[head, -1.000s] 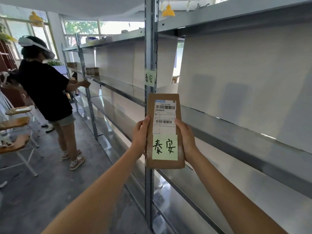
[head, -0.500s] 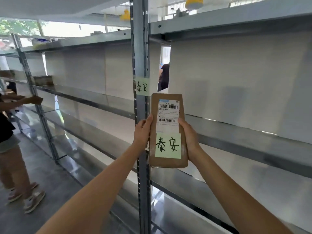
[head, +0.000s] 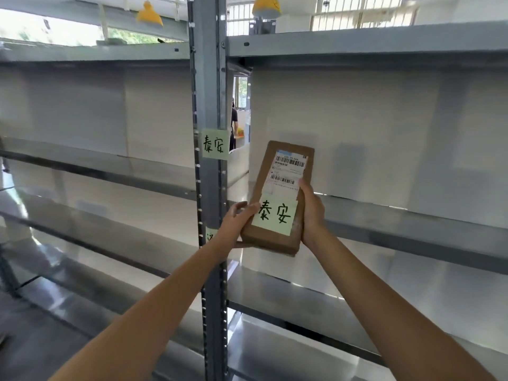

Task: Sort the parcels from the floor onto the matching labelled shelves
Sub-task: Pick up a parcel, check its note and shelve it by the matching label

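Note:
A flat brown cardboard parcel carries a white barcode label and a green sticky note with two handwritten characters. Both hands hold it up in front of the shelving, tilted slightly right. My left hand grips its lower left edge, thumb on the note. My right hand grips its right edge. A green note with the same characters is stuck on the grey upright post, just left of the parcel. The parcel hangs in front of the middle shelf of the right bay.
Grey metal shelves run left and right of the post, with white panels behind. A second green note sits lower on the post, partly hidden by my left hand. Yellow lamps hang above. A person stands far behind a gap.
My view swung right, so the person at the left left the frame. The parcel moved right of the post, closer to the right bay's shelf, and now tilts slightly.

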